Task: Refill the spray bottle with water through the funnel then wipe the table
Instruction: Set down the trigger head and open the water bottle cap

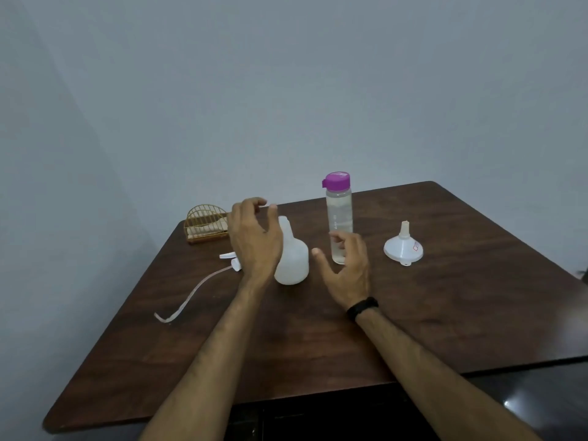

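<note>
Flanking spray bottle (291, 254): both hands

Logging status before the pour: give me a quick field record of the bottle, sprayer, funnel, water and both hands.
spray bottle: upright, neck open
sprayer head: off, lying on table left of bottle, tube trailing
funnel: upside down, right of water bottle
water bottle: upright, purple lid on
left hand: open, holds nothing
right hand: open, holds nothing

left hand (254, 240): fingers loosely spread, just left of the uncapped spray bottle (292, 256)
right hand (346, 268): fingers loosely curled, holding nothing, before the water bottle (339, 218)
funnel (403, 246): upside down, spout up
table (445, 313): dark wood
</note>
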Demonstrator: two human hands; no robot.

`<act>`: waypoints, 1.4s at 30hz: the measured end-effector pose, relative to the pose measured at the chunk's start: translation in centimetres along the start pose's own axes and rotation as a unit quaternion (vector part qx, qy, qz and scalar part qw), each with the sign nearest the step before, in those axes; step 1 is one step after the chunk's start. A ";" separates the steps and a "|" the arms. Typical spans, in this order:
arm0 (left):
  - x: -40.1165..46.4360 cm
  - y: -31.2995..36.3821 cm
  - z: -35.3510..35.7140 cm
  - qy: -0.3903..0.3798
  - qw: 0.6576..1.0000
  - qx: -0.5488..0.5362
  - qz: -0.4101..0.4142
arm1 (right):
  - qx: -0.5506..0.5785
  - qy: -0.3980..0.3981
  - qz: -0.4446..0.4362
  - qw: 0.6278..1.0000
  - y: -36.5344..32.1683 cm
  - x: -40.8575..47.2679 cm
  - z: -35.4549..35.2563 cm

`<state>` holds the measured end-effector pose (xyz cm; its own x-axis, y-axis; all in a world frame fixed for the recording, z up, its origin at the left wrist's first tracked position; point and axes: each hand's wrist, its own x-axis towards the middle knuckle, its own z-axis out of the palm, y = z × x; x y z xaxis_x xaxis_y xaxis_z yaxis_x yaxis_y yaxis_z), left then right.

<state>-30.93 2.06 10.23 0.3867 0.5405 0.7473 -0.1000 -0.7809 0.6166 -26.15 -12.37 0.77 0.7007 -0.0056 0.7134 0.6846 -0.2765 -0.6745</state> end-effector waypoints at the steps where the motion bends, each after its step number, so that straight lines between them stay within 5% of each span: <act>1: 0.1 1.1 0.6 -0.009 1.000 -0.006 0.018 | -0.007 0.027 0.024 0.999 0.3 0.4 -0.5; 4: 0.4 3.9 2.3 -0.080 0.995 -0.021 0.054 | -0.039 0.017 0.102 0.994 2.3 1.9 -1.5; 9: 1.9 6.4 5.6 -0.277 0.959 -0.014 0.059 | 0.049 -0.160 0.240 0.956 4.7 3.7 -1.8; 14: 4.0 7.4 7.1 -0.419 0.903 0.046 0.085 | 0.057 -0.230 0.233 0.943 5.7 4.0 -1.9; 26: 5.8 7.3 7.1 -0.480 0.870 0.041 0.108 | 0.078 -0.234 0.227 0.942 6.8 4.2 -2.3; 29: 5.3 7.4 7.5 -0.434 0.896 0.032 0.091 | 0.090 -0.243 0.239 0.936 6.5 4.1 -2.4; 32: 5.2 8.1 7.2 -0.368 0.920 0.125 0.050 | 0.082 -0.245 0.244 0.935 6.2 4.1 -2.5; 37: 6.4 9.9 5.6 -0.387 0.870 0.303 0.034 | 0.065 -0.240 0.244 0.937 5.9 4.2 -2.6; 40: 7.4 10.5 5.4 -0.425 0.877 0.209 0.083 | 0.059 -0.241 0.245 0.937 5.7 4.1 -2.6; 42: 8.1 11.3 5.4 -0.505 0.847 0.136 0.094 | 0.058 -0.241 0.246 0.937 5.6 4.1 -2.7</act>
<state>-23.99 -4.05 21.89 0.9883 -0.0389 0.1475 -0.0859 -0.9410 0.3273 -19.96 -16.55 0.43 0.9275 0.3375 0.1609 0.2522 -0.2472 -0.9356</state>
